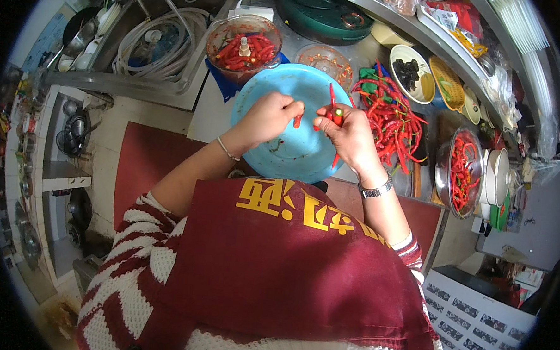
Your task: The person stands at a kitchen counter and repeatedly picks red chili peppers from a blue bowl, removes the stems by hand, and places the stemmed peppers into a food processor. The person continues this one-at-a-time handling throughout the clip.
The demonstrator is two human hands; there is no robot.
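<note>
My left hand [273,116] is over a blue plastic basin [280,161], its fingers closed on a short piece of red chili pepper [297,121]. Beside it, above the basin's right part, my right hand [346,131] grips several long red chili peppers [332,94]. Small bits lie on the basin's bottom. Behind the basin at left stands a clear food processor bowl [214,57] with red chili pieces [258,50] around its central shaft. A large pile of whole red chilies [392,119] lies right of my right hand.
Behind the basin is a clear round lid [324,63] with chili bits on it. A steel bowl of chilies [465,173] stands at the right, near a white bowl with dark contents [409,56]. A sink [123,83] with a coiled hose is at left; a shelf edge [402,12] overhangs at upper right.
</note>
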